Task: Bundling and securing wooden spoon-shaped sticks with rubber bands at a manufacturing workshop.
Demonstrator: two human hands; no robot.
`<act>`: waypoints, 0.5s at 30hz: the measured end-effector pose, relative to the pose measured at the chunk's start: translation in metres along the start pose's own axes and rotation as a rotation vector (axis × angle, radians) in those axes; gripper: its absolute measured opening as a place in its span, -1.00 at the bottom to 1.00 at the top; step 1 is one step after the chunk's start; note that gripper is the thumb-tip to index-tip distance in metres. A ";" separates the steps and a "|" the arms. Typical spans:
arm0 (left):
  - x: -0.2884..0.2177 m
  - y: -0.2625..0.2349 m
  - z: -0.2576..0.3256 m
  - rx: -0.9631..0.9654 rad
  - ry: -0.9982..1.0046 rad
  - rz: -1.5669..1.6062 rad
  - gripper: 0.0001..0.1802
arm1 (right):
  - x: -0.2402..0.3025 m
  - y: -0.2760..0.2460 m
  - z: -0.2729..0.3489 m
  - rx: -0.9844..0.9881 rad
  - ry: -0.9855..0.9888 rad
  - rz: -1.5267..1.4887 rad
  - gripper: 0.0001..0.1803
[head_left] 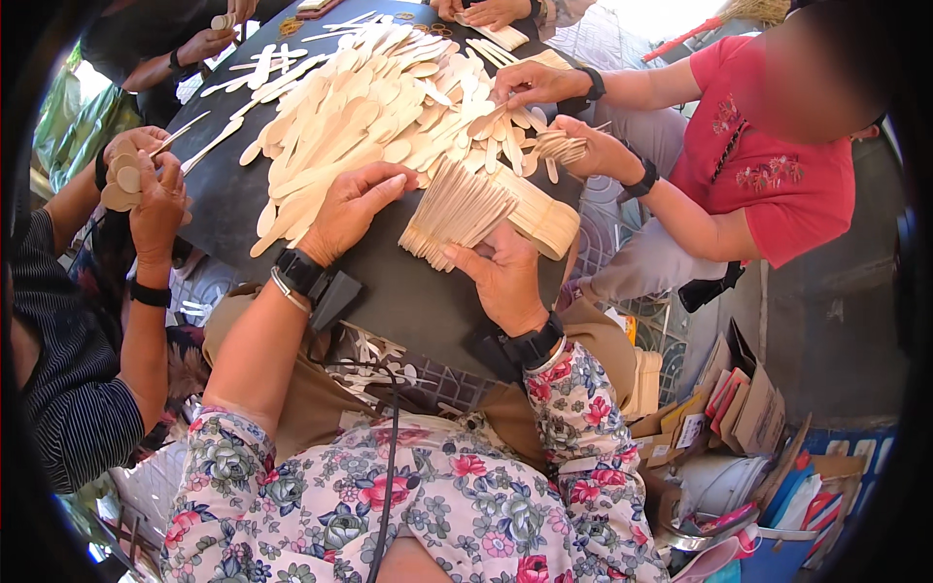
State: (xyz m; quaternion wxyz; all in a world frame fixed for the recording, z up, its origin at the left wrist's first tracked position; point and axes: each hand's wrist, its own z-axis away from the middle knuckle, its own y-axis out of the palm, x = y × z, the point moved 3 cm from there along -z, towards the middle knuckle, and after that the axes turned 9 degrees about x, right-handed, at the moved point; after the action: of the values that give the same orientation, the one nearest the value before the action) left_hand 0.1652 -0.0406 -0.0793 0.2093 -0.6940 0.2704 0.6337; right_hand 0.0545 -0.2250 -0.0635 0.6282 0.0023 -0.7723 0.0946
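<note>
A thick stack of pale wooden spoons (457,216), most of it seen edge-on, rests in my right hand (503,277), whose thumb and fingers close on its lower end. Just left of the stack's upper end is my left hand (352,206), thumb and forefinger stretched out toward it. I see nothing held there, though some fingers are hidden. Against the stack's right side another row of wooden spoons (541,216) lies on the dark table (389,291). Beyond my hands spreads a big heap of loose wooden spoons (345,121).
At the right, a person in a red shirt (719,146) holds a spoon bundle (561,146). Someone on the left grips round-ended spoons (123,180); other people's hands work at the far edge. Cardboard boxes (748,408) stand lower right. A black cable (391,457) hangs before me.
</note>
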 end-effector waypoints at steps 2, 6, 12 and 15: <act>-0.008 0.009 0.010 0.050 0.012 0.072 -0.68 | -0.003 0.000 -0.001 -0.035 -0.044 0.045 -0.58; -0.022 0.028 0.034 0.240 -0.019 0.070 -0.52 | -0.004 0.003 -0.001 -0.017 0.010 -0.019 -0.59; -0.008 0.028 0.039 0.211 -0.078 0.015 -0.61 | 0.008 0.004 -0.002 -0.011 -0.036 0.222 -0.66; -0.025 0.033 0.045 0.157 0.061 -0.117 -0.67 | 0.032 0.004 0.001 -0.045 -0.203 0.575 -0.69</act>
State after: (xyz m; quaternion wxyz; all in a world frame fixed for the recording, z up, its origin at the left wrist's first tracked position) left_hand 0.1088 -0.0348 -0.0577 0.2911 -0.7091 0.2845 0.5757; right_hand 0.0461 -0.2175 -0.0335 0.4950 -0.2208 -0.8021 0.2509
